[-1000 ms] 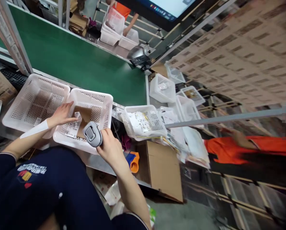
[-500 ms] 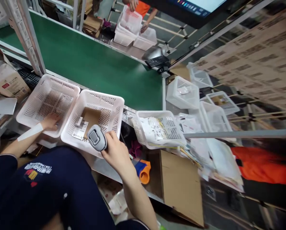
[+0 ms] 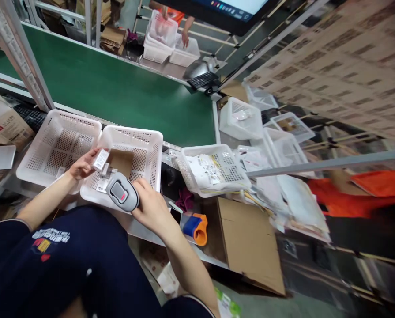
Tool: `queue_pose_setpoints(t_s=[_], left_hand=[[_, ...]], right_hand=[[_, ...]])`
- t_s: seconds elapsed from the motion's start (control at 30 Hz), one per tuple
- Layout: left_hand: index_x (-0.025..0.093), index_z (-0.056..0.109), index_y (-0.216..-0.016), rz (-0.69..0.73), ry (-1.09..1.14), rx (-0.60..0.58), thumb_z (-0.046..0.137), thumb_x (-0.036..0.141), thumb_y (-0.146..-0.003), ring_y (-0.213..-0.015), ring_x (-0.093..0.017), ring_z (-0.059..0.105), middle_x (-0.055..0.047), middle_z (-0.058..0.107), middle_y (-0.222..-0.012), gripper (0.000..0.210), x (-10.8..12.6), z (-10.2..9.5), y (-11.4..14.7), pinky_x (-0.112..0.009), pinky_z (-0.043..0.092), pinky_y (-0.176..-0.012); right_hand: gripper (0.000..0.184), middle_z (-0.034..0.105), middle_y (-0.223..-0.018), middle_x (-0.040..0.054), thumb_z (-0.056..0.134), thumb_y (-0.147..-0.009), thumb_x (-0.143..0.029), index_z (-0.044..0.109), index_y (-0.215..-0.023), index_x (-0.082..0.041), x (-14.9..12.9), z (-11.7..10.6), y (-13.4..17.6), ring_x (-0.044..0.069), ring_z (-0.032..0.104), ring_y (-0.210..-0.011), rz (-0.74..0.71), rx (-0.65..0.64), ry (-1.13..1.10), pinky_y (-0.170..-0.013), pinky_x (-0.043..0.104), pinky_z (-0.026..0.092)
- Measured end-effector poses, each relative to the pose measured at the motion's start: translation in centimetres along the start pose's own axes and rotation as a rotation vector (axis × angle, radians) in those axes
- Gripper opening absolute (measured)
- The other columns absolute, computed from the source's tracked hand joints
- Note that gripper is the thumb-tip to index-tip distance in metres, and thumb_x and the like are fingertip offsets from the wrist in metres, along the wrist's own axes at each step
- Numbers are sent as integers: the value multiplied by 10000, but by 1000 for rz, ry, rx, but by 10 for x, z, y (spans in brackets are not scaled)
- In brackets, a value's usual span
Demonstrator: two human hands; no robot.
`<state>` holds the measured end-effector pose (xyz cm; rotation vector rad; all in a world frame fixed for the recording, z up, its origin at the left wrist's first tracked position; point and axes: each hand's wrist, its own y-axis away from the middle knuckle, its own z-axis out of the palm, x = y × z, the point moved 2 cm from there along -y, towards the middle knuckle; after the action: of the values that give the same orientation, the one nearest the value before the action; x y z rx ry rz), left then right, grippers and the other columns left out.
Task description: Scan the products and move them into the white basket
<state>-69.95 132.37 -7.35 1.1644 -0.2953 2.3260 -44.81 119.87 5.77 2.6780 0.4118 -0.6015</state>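
Note:
My left hand grips a small white box above the wall between two white plastic baskets. My right hand is wrapped round a grey barcode scanner, held over the near edge of the right basket. In that basket lie a piece of brown cardboard, a white printed paper and another small box, partly hidden behind the scanner. The left basket holds a small pale item near its front.
A green conveyor belt runs behind the baskets. Right of them stand a basket of papers, an orange and blue tape dispenser and an open carton. A co-worker's hand reaches into baskets across the belt.
My left hand has come up out of the left basket and moved right, now with a small white box in it. The scanner shows a red light, and the view has shifted slightly.

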Motion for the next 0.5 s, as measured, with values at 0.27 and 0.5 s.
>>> queue_pose_setpoints(t_s=[0.27,0.5], left_hand=[[233,655,-1492,-104,-280,-325,873,333,-698,-1365,-363,634,-155,579,-1592,830,-2,17,-5,-427,561,-1083],[132,478,-1623,-70,-1510,-41,699,328,-942,-1524,-357,447,-185,499,-1644,742,32,-60,21,-481,337,-1304]], right_hand=[[202,562,-1089,50,595,-837,-168,524,-1018,-222,6,-2,17,225,589,-932,-24,7,-110,-749,325,381],[192,559,-1072,54,531,-823,-163,531,-1006,-219,26,-3,43,217,603,-884,51,71,-192,-766,332,421]])
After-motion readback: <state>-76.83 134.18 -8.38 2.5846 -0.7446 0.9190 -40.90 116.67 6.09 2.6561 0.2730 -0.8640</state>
